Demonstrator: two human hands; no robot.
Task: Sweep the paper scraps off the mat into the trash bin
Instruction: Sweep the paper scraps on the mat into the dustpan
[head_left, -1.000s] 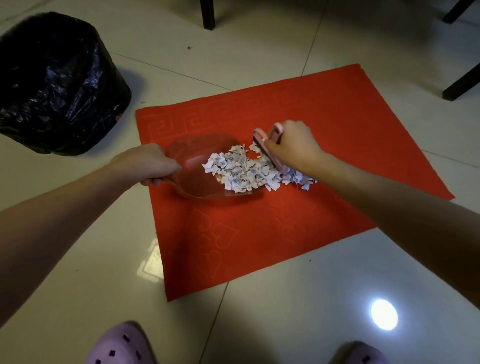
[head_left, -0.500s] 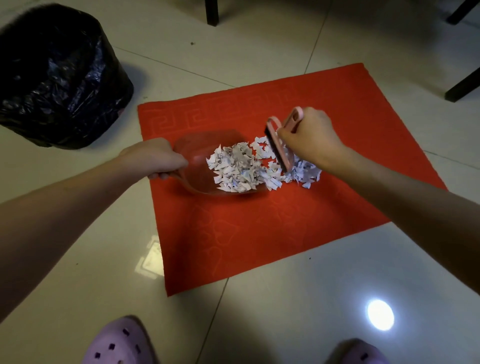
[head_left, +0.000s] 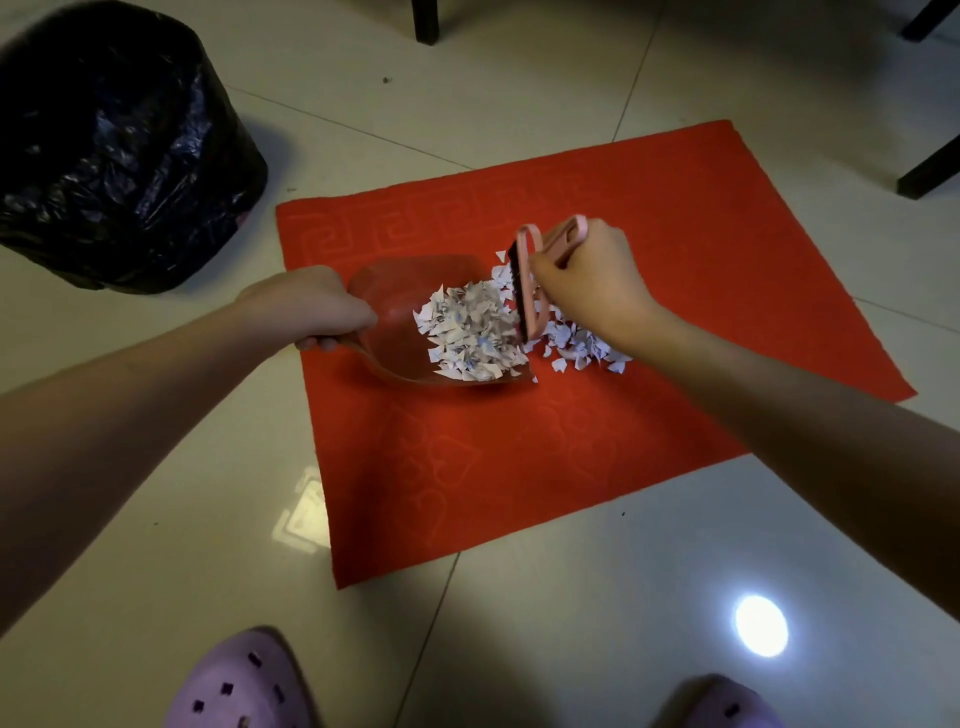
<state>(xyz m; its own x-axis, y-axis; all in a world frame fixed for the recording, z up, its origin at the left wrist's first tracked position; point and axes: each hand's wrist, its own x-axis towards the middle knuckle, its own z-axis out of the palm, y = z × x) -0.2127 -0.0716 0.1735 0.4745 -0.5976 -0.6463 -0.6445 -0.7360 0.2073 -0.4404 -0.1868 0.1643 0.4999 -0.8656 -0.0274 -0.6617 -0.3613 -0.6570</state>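
Observation:
A red mat (head_left: 675, 249) lies on the tiled floor. On it rests a clear reddish dustpan (head_left: 395, 322), whose handle my left hand (head_left: 311, 306) grips. A heap of white paper scraps (head_left: 467, 332) fills the pan's mouth, and more scraps (head_left: 582, 345) lie on the mat just right of it. My right hand (head_left: 587, 286) grips a pink hand brush (head_left: 530, 291), its dark bristles standing against the right side of the heap. The trash bin (head_left: 114, 150), lined with a black bag, stands on the floor at the upper left.
Dark furniture legs stand at the top centre (head_left: 425, 21) and the right edge (head_left: 930, 169). My purple clogs (head_left: 244, 680) show at the bottom. A bright light reflection (head_left: 761, 623) sits on the tiles at lower right.
My right hand lifted the brush up and to the right off the heap, then brought it back down against the scraps. The dustpan hand has hardly moved.

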